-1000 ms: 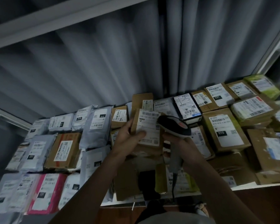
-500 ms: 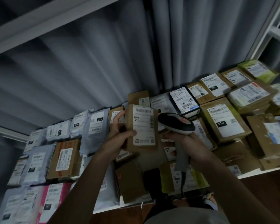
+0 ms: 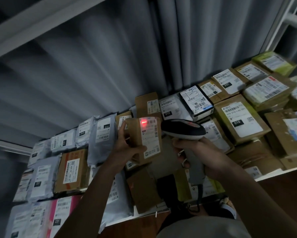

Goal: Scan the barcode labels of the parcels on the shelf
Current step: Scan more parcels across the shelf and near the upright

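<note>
My left hand (image 3: 127, 147) grips a small brown cardboard parcel (image 3: 144, 140) and holds it upright above the shelf, its white label facing me. A red scan light glows on the barcode near the label's top. My right hand (image 3: 197, 155) grips the handle of a black and grey barcode scanner (image 3: 183, 129). The scanner's head points left at the parcel's label, a short gap away. Many other labelled parcels lie on the white shelf (image 3: 273, 175) all around.
Grey mailer bags (image 3: 101, 136) and a brown box (image 3: 72, 170) fill the left side; a pink bag (image 3: 61, 215) lies at the near left. Cardboard boxes (image 3: 238, 117) are stacked on the right. A grey curtain hangs behind the shelf. A shelf post rises at the far right.
The red scan light has come on at the top of the held parcel's label. Parcel and scanner have stayed close together, while my view has shifted slightly.
</note>
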